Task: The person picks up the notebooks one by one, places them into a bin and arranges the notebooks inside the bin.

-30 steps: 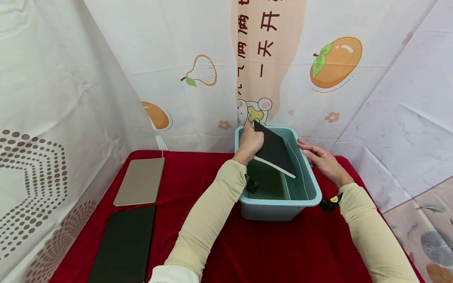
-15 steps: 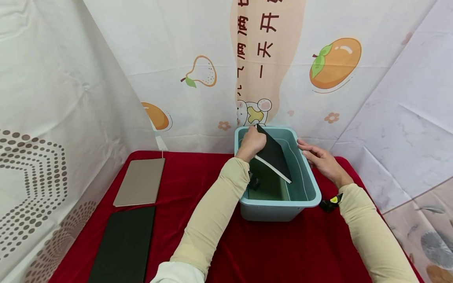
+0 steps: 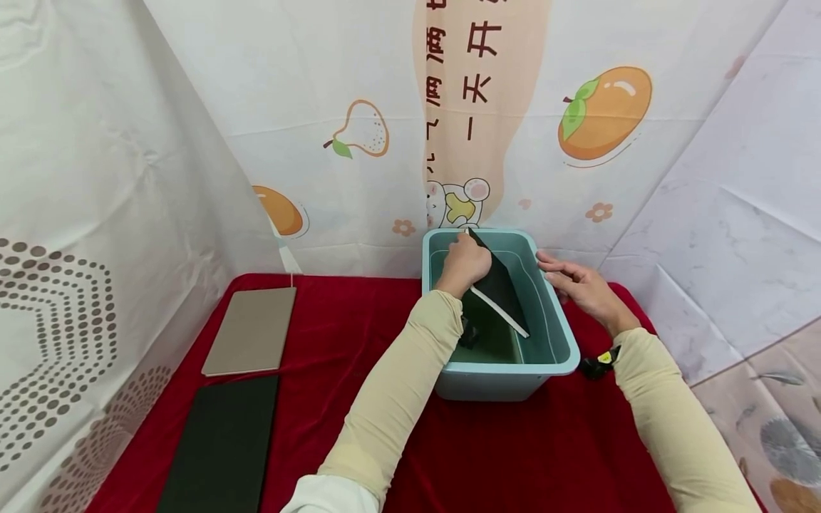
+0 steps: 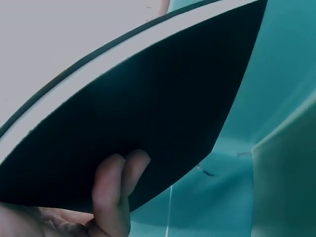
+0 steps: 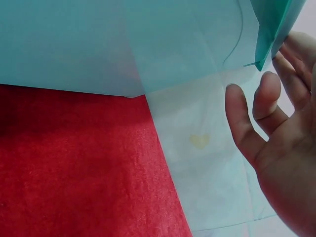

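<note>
My left hand [image 3: 467, 265] grips a black hardcover notebook [image 3: 505, 296] by its edge, tilted inside a light blue plastic bin [image 3: 507, 368]. Two curled fingers [image 4: 107, 185] press on the black cover in the left wrist view, and the white page edges show above. That notebook's lower corner is close to the bin's right inner wall; whether it touches cannot be told. At the bin's right side, my right hand [image 3: 586, 291] has its fingers loosely extended, fingertips at the rim. The right wrist view shows this hand [image 5: 291, 153] beside the bin's outer wall.
On the red tablecloth [image 3: 340, 342] to the left lie a grey-beige notebook [image 3: 250, 331] and, nearer, a larger flat black one [image 3: 221, 442]. A printed white curtain [image 3: 308, 164] hangs right behind the bin, with more cloth at both sides.
My left hand has moved right and slightly down, lowering the black notebook deeper into the bin and tilting it more steeply. The right hand stays at the rim.
</note>
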### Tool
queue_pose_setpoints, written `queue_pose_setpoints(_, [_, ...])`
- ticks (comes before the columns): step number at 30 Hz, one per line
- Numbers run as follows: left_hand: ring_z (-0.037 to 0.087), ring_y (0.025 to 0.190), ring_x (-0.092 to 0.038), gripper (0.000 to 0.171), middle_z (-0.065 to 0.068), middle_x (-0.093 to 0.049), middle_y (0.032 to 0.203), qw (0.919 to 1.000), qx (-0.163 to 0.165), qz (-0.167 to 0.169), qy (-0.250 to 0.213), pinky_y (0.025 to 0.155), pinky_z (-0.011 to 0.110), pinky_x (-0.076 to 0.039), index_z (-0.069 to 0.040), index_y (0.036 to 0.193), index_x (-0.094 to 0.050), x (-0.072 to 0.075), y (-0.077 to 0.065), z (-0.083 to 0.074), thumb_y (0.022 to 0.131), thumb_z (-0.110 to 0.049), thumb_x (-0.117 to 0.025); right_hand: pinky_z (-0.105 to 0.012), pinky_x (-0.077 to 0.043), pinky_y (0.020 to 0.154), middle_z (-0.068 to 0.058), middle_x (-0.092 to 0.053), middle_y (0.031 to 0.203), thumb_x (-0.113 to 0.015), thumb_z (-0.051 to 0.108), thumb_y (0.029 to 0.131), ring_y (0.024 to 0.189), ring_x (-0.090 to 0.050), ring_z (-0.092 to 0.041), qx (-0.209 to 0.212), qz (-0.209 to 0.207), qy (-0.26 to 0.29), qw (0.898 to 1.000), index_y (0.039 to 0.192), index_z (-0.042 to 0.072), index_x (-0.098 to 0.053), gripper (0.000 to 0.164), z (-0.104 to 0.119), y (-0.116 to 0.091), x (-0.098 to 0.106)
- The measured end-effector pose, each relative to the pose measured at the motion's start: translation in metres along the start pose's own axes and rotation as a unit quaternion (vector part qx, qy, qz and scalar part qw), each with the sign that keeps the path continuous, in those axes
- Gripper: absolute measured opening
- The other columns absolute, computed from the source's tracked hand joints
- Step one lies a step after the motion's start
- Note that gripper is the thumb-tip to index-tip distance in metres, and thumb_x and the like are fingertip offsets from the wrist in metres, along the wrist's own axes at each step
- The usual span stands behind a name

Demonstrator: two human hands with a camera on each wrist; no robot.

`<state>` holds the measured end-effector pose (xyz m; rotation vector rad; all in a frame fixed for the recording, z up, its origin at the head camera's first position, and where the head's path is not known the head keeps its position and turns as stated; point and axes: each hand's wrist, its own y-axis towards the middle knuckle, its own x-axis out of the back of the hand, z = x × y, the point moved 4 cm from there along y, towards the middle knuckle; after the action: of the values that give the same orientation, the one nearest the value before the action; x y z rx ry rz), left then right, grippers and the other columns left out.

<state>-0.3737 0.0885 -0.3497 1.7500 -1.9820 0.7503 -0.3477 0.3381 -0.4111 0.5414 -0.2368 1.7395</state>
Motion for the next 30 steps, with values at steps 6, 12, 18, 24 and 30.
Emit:
queue_pose_setpoints(6, [0.036, 0.113, -0.058, 0.059, 0.022, -0.042, 0.15, 0.9988, 0.009, -0.001, 0.049, 0.094, 0.045, -0.051, -0.005, 0.159, -0.027, -0.005, -0.003, -0.001, 0.106, -0.025, -0.044, -0.027, -0.053, 0.069, 0.0, -0.042, 0.164, -0.057, 0.028, 0.106, 0.072, -0.056, -0.017, -0.007, 0.003, 0.005, 1.0, 0.147, 0.012, -0.056, 0.045, 0.0, 0.001, -0.003])
queue_pose_setpoints(12, [0.036, 0.103, -0.06, 0.058, 0.024, -0.044, 0.146, 0.999, 0.009, 0.001, 0.044, 0.083, 0.043, -0.052, -0.003, 0.158, -0.028, -0.012, -0.002, 0.001, 0.106, -0.025, -0.043, -0.028, -0.052, 0.067, -0.001, -0.041, 0.164, -0.056, 0.027, 0.106, 0.069, -0.053, -0.023, -0.004, -0.001, 0.003, 1.0, 0.147, 0.012, -0.056, 0.044, 0.0, 0.001, -0.001])
queue_pose_setpoints(18, [0.033, 0.094, -0.059, 0.058, 0.026, -0.045, 0.144, 0.9982, 0.012, 0.015, 0.057, 0.076, 0.039, -0.05, -0.001, 0.159, -0.027, -0.02, -0.003, 0.01, 0.107, -0.024, -0.04, -0.028, -0.052, 0.067, -0.001, -0.04, 0.164, -0.056, 0.027, 0.106, 0.068, -0.053, -0.022, -0.009, -0.002, 0.013, 1.0, 0.147, 0.011, -0.056, 0.045, -0.002, -0.002, -0.003])
queue_pose_setpoints(24, [0.033, 0.091, -0.058, 0.057, 0.026, -0.046, 0.14, 0.9976, 0.01, 0.018, 0.066, 0.078, 0.04, -0.052, 0.001, 0.157, -0.029, -0.024, -0.003, 0.015, 0.107, -0.024, -0.04, -0.028, -0.052, 0.068, 0.002, -0.041, 0.164, -0.057, 0.029, 0.106, 0.069, -0.052, -0.023, -0.016, -0.009, 0.019, 1.0, 0.147, 0.012, -0.056, 0.045, -0.003, -0.002, -0.003])
queue_pose_setpoints(30, [0.035, 0.097, -0.062, 0.061, 0.025, -0.039, 0.15, 0.9967, 0.012, 0.02, 0.078, 0.081, 0.04, -0.056, -0.001, 0.16, -0.023, -0.03, -0.002, 0.015, 0.107, -0.025, -0.041, -0.03, -0.051, 0.068, 0.003, -0.04, 0.164, -0.056, 0.029, 0.106, 0.069, -0.05, -0.027, -0.012, -0.007, 0.03, 0.999, 0.148, 0.01, -0.055, 0.046, -0.002, -0.001, -0.004])
